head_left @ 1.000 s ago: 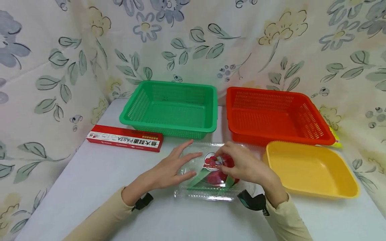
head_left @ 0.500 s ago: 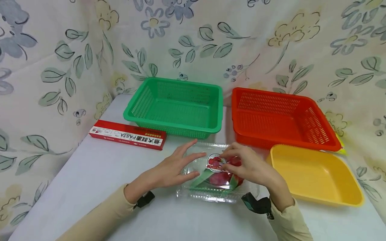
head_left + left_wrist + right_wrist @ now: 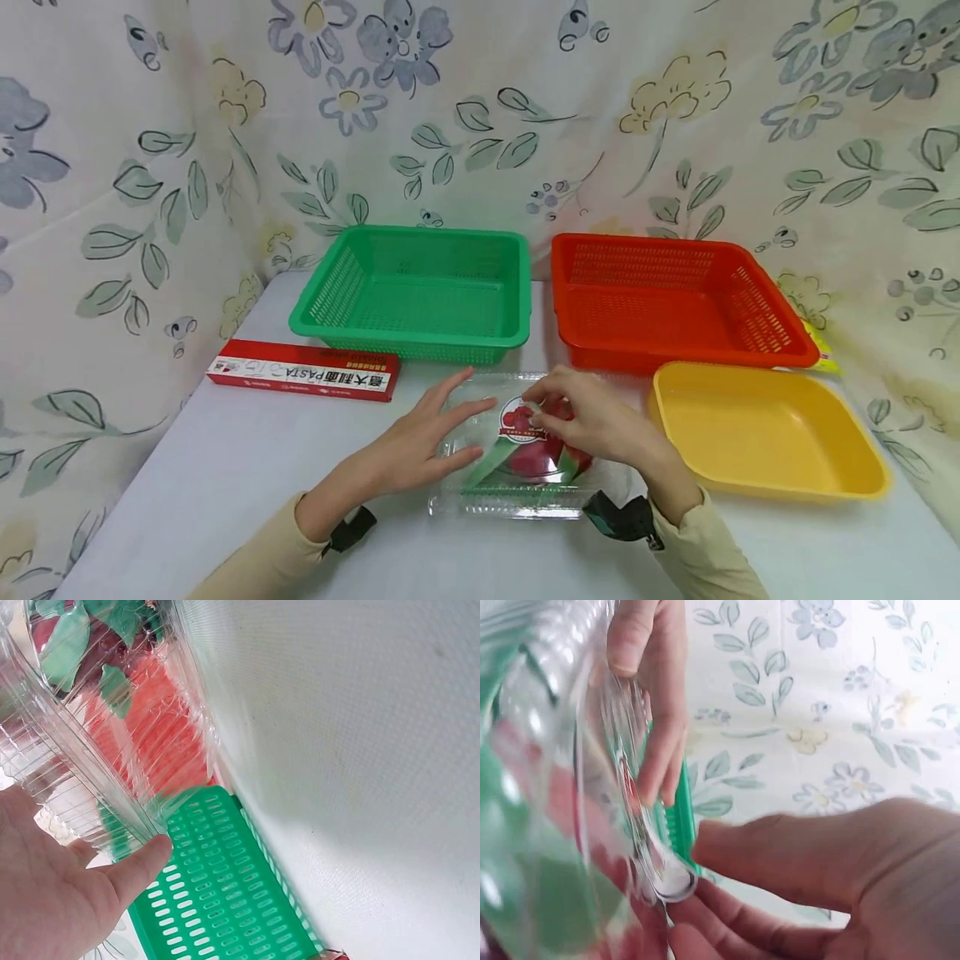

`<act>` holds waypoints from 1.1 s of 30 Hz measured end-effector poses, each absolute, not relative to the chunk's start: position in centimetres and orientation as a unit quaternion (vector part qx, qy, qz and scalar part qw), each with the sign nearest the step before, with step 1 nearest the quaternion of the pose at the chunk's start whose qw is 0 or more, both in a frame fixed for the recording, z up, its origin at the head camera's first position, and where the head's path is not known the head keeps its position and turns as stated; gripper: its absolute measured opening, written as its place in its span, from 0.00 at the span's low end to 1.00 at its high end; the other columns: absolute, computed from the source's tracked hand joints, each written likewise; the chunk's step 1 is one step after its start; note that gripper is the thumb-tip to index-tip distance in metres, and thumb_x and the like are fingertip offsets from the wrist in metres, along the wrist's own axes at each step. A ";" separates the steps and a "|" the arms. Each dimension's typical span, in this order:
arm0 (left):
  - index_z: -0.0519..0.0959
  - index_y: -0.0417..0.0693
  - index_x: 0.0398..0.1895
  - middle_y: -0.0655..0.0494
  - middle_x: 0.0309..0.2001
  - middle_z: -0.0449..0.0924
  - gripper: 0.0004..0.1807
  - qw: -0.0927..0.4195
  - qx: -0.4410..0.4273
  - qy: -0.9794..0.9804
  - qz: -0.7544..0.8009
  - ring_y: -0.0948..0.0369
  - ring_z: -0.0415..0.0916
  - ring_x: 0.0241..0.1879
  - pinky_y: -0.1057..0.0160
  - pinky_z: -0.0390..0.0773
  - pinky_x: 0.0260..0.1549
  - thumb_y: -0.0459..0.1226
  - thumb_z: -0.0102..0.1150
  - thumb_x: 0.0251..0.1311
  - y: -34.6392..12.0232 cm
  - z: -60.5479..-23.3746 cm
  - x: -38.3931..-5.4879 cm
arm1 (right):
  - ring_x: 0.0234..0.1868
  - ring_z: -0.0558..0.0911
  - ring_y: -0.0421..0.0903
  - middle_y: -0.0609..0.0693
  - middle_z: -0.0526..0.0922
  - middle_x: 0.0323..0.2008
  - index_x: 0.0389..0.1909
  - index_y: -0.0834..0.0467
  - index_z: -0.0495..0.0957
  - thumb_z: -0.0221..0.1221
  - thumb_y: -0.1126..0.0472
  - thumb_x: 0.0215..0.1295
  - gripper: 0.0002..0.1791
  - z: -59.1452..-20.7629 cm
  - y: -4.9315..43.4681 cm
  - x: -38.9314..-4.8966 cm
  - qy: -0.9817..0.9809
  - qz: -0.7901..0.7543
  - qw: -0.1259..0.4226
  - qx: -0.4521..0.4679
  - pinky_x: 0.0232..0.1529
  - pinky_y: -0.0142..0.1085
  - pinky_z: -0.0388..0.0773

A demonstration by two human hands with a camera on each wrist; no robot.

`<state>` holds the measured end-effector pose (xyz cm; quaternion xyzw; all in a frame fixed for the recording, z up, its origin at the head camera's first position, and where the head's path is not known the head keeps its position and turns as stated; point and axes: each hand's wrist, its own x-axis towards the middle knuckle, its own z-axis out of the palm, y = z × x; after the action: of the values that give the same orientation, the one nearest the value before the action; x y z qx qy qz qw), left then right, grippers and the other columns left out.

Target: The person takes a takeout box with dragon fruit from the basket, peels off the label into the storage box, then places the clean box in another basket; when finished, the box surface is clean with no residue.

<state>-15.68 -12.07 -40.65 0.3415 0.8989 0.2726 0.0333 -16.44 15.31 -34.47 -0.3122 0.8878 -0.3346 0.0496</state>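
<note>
A clear plastic clamshell container [image 3: 517,503] lies on the table in front of me, with red and green contents [image 3: 534,460] showing through it. On its lid is a round label [image 3: 517,433] printed with red fruit. My left hand [image 3: 420,442] spreads its fingers over the left side of the lid; its thumb [image 3: 142,870] is right at the ridged plastic edge in the left wrist view. With bent fingers, my right hand [image 3: 600,421] pinches at the lid by the label. In the right wrist view, a rounded clear plastic edge [image 3: 676,885] sits between thumb and fingers.
Behind the container stand a green basket [image 3: 442,304] and a red basket [image 3: 667,308]. A yellow tray [image 3: 765,425] is at the right. A red pasta box [image 3: 300,371] lies left, against the green basket. A yellow packet [image 3: 825,354] peeks out beside the red basket.
The head view has shifted slightly. Both hands keep nearly the same places on the container, and the container stays where it was.
</note>
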 end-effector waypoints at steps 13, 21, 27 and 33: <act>0.61 0.68 0.74 0.58 0.79 0.39 0.34 0.026 0.336 0.898 0.284 0.52 0.48 0.74 0.38 0.73 0.54 0.59 0.52 0.66 -13.0 -41.1 -14.7 | 0.36 0.76 0.41 0.41 0.81 0.34 0.39 0.58 0.87 0.66 0.60 0.63 0.07 -34.6 14.6 -16.2 0.878 -0.333 0.088 -0.331 0.35 0.33 0.78; 0.61 0.67 0.74 0.57 0.79 0.39 0.35 0.027 0.344 0.895 0.283 0.51 0.47 0.74 0.38 0.71 0.57 0.58 0.54 0.65 -12.8 -41.0 -14.9 | 0.40 0.77 0.44 0.42 0.82 0.37 0.44 0.56 0.87 0.65 0.58 0.64 0.10 -34.7 15.6 -16.6 0.850 -0.370 0.117 -0.356 0.37 0.36 0.82; 0.61 0.69 0.74 0.56 0.79 0.38 0.34 0.026 0.345 0.897 0.274 0.50 0.48 0.74 0.38 0.72 0.56 0.59 0.53 0.66 -12.8 -41.2 -15.3 | 0.43 0.77 0.45 0.43 0.82 0.40 0.46 0.57 0.86 0.65 0.59 0.64 0.12 -34.9 15.8 -17.0 0.841 -0.380 0.127 -0.363 0.39 0.38 0.83; 0.61 0.69 0.75 0.57 0.79 0.38 0.35 0.035 0.341 0.900 0.268 0.51 0.46 0.75 0.38 0.70 0.57 0.60 0.52 0.66 -12.6 -41.2 -15.6 | 0.42 0.77 0.45 0.44 0.82 0.41 0.47 0.57 0.86 0.65 0.59 0.64 0.12 -34.7 15.7 -16.9 0.842 -0.381 0.128 -0.361 0.37 0.37 0.82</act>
<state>-15.61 -12.61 -41.17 0.3414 0.9001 0.2683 0.0351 -16.94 15.72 -34.72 -0.3610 0.8416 -0.3806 0.1283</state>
